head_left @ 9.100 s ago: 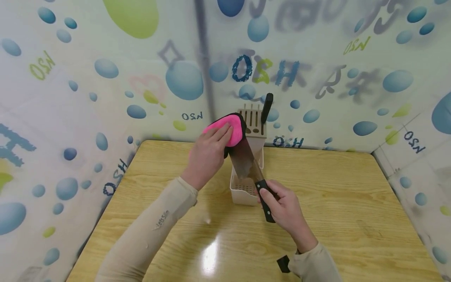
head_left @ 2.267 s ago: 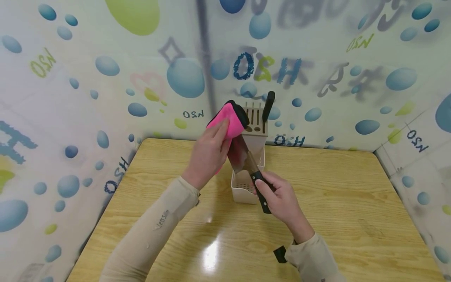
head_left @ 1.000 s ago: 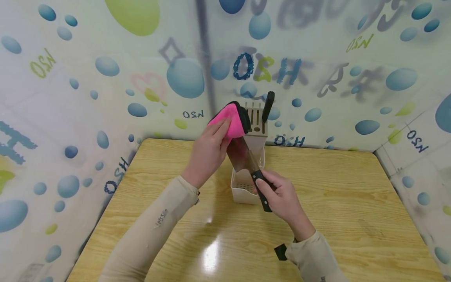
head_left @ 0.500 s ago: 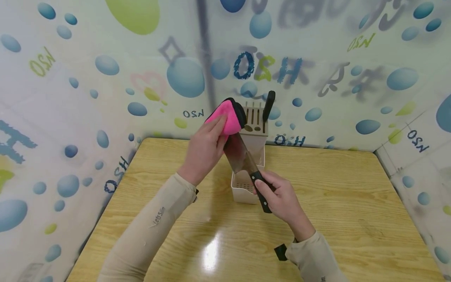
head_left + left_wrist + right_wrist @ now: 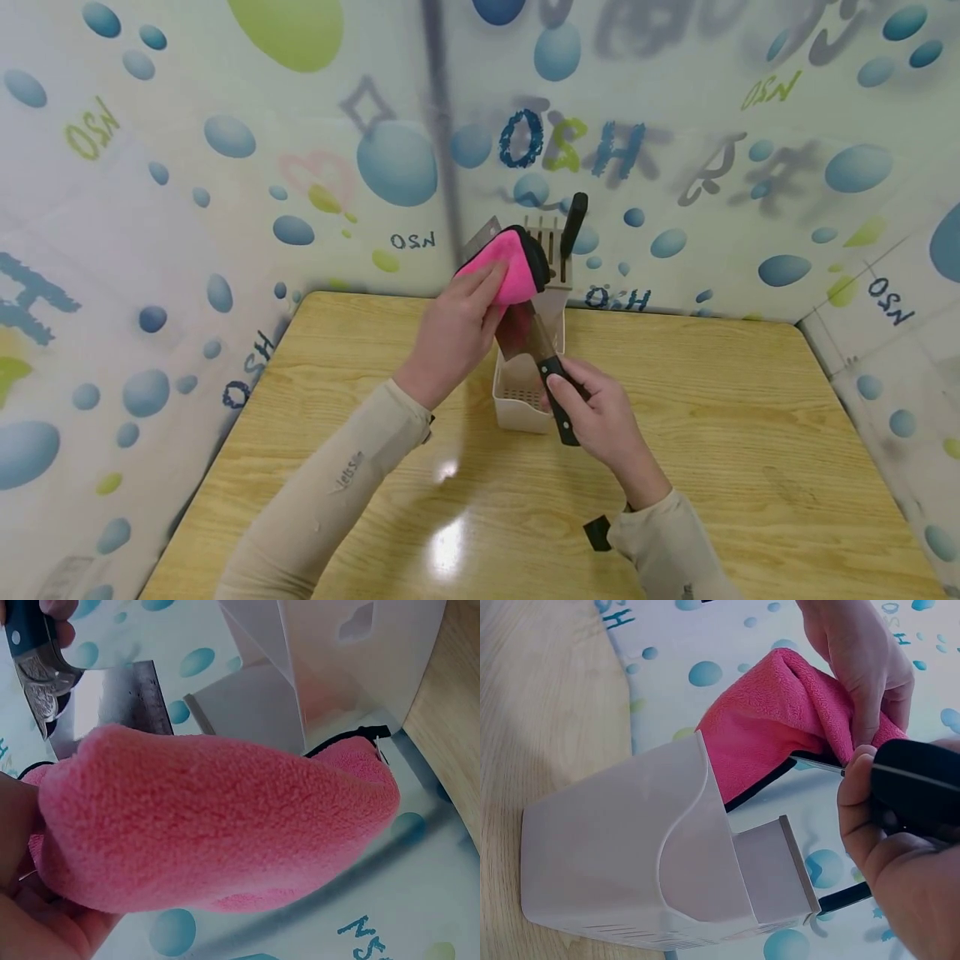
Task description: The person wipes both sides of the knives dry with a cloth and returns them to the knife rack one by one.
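A cleaver with a black riveted handle is held in the air above a pale knife holder. My right hand grips its handle, thumb along the side. In my left hand, a pink cloth with black edging is pinched over the middle of the blade. The blade's far corner shows past the cloth, and bare steel shows between cloth and handle. In the left wrist view the fluffy pink cloth hides much of the blade. The right wrist view shows the cloth draping beside the holder.
The holder's slotted top carries another black-handled knife, standing upright at its right. Its lower front tray has a perforated floor. The wooden table ends at a printed wall behind the holder. A black tab hangs by my right cuff.
Since half a second ago, my left hand and the cloth have slid right and down along the blade toward the handle, uncovering its far corner. My right hand keeps its grip nearly in place.
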Action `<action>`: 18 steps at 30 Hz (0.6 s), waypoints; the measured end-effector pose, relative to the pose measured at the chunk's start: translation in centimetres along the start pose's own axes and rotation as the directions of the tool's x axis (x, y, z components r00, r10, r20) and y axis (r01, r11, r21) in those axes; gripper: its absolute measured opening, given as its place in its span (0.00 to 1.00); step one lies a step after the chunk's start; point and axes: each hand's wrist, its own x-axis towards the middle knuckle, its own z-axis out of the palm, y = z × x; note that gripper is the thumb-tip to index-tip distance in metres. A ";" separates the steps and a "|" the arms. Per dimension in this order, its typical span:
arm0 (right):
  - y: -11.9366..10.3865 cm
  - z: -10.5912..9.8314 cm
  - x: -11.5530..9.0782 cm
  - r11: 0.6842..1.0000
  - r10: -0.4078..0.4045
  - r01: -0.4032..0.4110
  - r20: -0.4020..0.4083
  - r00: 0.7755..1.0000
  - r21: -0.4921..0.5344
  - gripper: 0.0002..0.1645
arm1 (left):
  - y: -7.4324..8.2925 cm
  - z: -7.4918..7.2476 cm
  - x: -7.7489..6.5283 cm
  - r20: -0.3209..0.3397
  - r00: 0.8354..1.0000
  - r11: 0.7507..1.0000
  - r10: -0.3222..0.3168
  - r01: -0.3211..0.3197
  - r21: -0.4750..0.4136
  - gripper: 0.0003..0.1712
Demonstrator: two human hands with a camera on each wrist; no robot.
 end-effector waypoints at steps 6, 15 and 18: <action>-0.1 -0.1 0.2 1.000 0.014 -0.014 -0.005 1.000 0.007 0.11 | 0.6 0.2 -0.3 0.017 1.000 1.000 0.017 -0.017 0.014 0.29; -0.4 -0.6 0.4 0.999 0.024 -0.026 0.046 0.999 0.037 0.12 | 1.4 0.2 -0.6 0.036 0.999 0.999 0.037 -0.038 0.018 0.30; -0.5 -0.9 0.3 0.998 0.037 -0.042 0.096 0.995 0.056 0.15 | 1.5 0.2 -0.6 0.028 0.999 0.999 0.033 -0.033 0.011 0.31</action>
